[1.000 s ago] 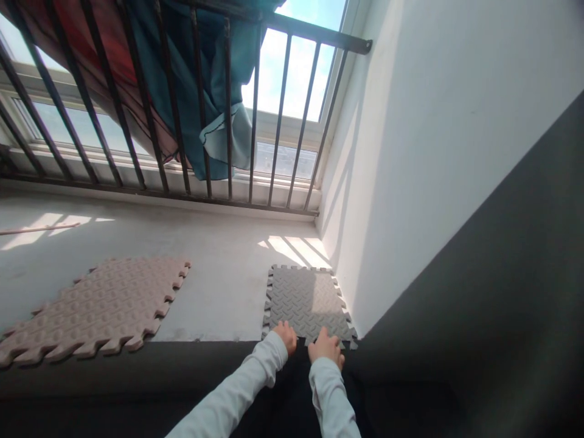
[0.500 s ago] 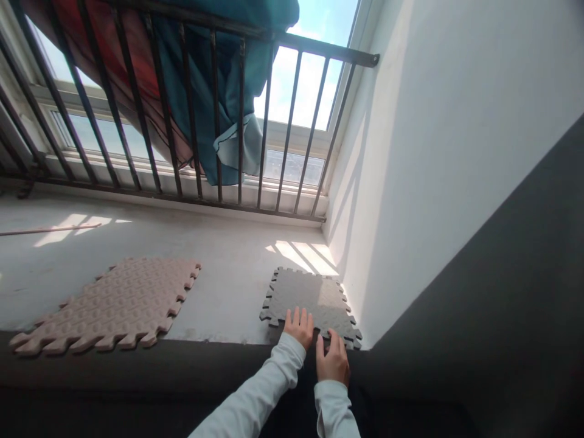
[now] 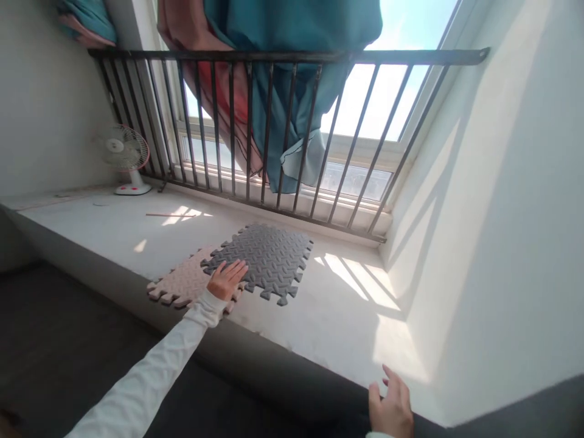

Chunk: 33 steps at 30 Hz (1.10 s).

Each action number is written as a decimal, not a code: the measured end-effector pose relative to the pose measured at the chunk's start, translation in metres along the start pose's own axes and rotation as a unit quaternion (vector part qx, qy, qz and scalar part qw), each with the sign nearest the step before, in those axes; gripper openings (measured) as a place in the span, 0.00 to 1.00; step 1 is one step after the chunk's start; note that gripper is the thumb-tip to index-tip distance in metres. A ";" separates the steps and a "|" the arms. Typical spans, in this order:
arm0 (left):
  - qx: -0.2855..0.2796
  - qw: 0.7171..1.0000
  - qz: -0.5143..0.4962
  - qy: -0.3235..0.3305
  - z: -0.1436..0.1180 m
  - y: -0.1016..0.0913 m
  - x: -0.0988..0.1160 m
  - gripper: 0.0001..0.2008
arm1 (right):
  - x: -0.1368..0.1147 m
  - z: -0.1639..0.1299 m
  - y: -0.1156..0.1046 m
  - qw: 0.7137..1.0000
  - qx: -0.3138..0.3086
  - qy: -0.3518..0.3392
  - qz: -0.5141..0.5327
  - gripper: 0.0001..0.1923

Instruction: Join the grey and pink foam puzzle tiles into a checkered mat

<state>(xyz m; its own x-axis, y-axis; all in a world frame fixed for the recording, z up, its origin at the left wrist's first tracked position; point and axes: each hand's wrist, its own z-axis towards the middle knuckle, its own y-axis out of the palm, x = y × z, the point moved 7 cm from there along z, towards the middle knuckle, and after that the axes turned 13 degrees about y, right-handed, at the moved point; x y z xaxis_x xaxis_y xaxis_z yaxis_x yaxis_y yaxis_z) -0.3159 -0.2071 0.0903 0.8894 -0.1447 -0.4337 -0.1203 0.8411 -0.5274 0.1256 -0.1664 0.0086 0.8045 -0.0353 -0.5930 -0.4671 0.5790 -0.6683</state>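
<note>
My left hand (image 3: 228, 278) lies with stretched fingers on the near-left edge of a grey foam mat tile (image 3: 269, 252) with a raised tread pattern and jigsaw edges. Whether the thumb is tucked under the tile, I cannot tell. The grey tile partly overlaps a pink foam mat tile (image 3: 185, 277), which sticks out slightly past the front edge of the ledge. Further right, at the ledge's front edge, my right hand (image 3: 391, 404) is open with fingers apart, holding nothing.
Both tiles rest on a pale window ledge (image 3: 328, 328). A dark metal railing (image 3: 292, 58) runs along its back, with teal and pink cloth (image 3: 292, 30) hanging there. A small fan (image 3: 128, 155) and a thin stick (image 3: 168, 215) are on the left; a white wall (image 3: 497, 213) bounds the right.
The grey tile has gone from the right corner leftward onto the pink tile, its treaded face now showing. My left hand moved left with it; my right hand is off the tile. The view swung left.
</note>
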 end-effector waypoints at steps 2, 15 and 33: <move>-0.051 0.998 0.028 -0.025 -0.050 -0.009 -0.043 0.23 | -0.003 -0.002 0.006 1.000 -0.022 -0.006 -0.003 0.18; -0.366 0.919 -0.025 -0.141 -0.182 0.019 -0.068 0.29 | 0.001 0.003 0.034 0.989 -0.133 0.054 -0.020 0.20; -0.455 0.863 -0.089 -0.199 -0.201 0.023 -0.091 0.32 | 0.004 0.003 0.034 0.977 -0.179 0.102 -0.047 0.24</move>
<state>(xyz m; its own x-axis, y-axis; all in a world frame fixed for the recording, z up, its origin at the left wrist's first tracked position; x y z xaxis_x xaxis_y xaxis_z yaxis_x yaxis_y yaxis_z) -0.4888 -0.2796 -0.0294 0.9889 0.1124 -0.0968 -0.1018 0.0398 -0.9940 0.1142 -0.1448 -0.0152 0.7778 -0.2573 -0.5734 -0.5219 0.2437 -0.8174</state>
